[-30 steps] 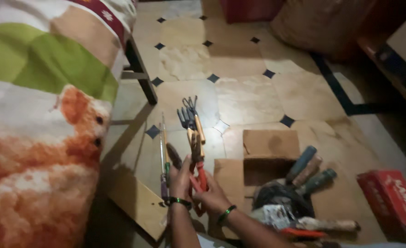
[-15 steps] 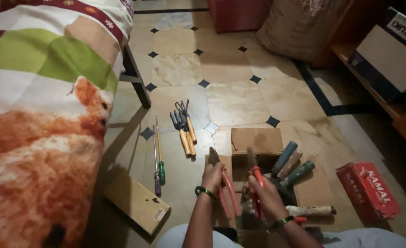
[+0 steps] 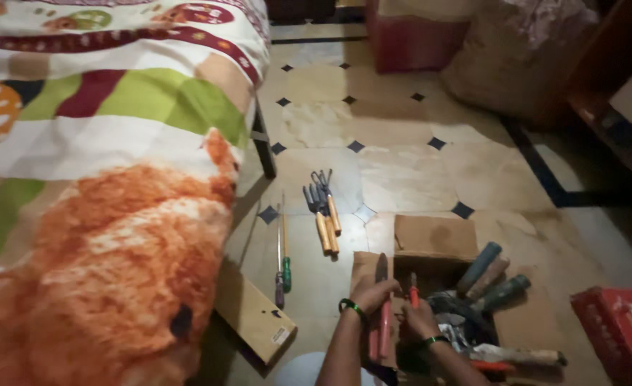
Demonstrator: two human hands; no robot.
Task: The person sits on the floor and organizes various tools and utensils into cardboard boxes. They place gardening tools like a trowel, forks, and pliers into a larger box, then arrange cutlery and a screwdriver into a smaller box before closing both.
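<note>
A long hand tool with a pair of red-orange handles (image 3: 384, 330) and a dark metal head stands upright at the near left corner of an open brown cardboard box (image 3: 430, 246) on the tiled floor. The left hand (image 3: 373, 294) is closed around it where the dark head meets the handles, so the head pokes up above the fingers and the handles hang below. The right hand (image 3: 421, 320) sits just beside it, fingers pinched together on a thin red-tipped tool (image 3: 414, 288) that points upward. The long tool looks stiff and fairly heavy at the metal end, so it would likely tip head-first if held low; the coated handles look like the surer place to grip, the bare metal smoother and possibly sharp, though the dim light hides the edges.

The box holds a jumble: three cylindrical grey-green grips (image 3: 489, 273) leaning out over its far right side, dark metal parts in the middle, and a pale wooden-handled tool (image 3: 519, 355) lying across its near right edge.

Left of the box on the floor lie small garden forks with wooden handles (image 3: 323, 214), and nearer the bed two slim screwdrivers (image 3: 282, 257), one with a green handle. A flat wooden board (image 3: 255, 314) rests by the orange-patterned bed blanket (image 3: 108, 236), and a red carton (image 3: 619, 329) sits to the far right
</note>
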